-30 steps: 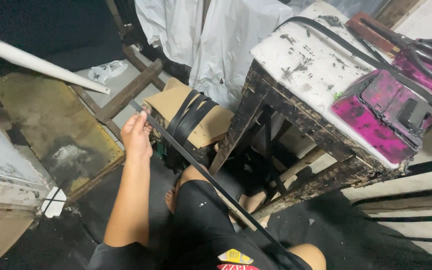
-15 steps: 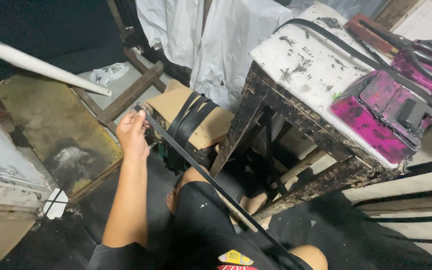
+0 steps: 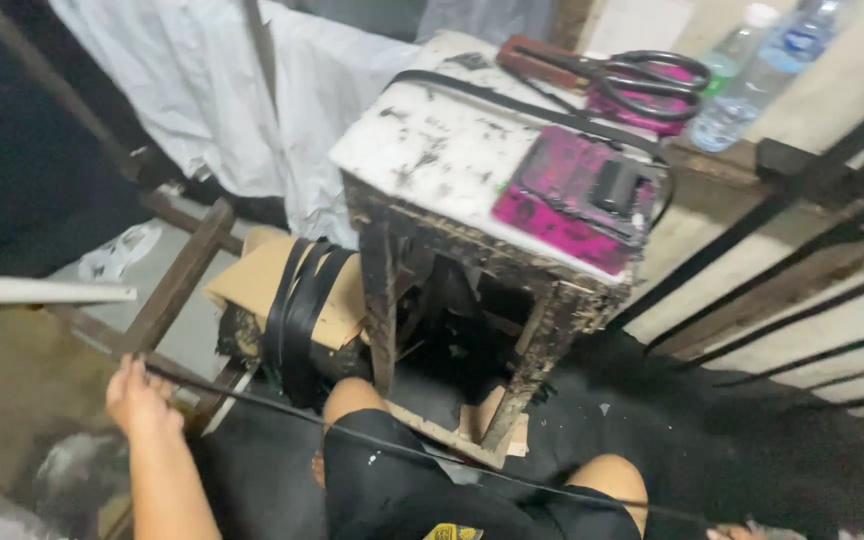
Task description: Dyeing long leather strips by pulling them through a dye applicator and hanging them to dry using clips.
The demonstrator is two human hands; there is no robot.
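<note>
My left hand (image 3: 138,400) is at the lower left, fingers closed around one end of a long thin black strap (image 3: 402,452). The strap runs taut across my knees toward the bottom right edge. Only the fingertips of my right hand (image 3: 737,533) show there, at the strap's other end. Ahead of my knees sits a cardboard block (image 3: 252,285) wound with several black bands (image 3: 302,300).
A stained white-topped wooden stool (image 3: 452,150) stands in front, carrying a pink box (image 3: 577,195), black-handled scissors (image 3: 642,72) and another black strap (image 3: 512,100). Plastic bottles (image 3: 752,85) stand at the back right. White cloth (image 3: 202,110) hangs behind; a wooden beam (image 3: 177,290) slants at left.
My left hand has dropped down and to the left with the strap. The strap now lies lower and flatter across my lap, and the view has swung right.
</note>
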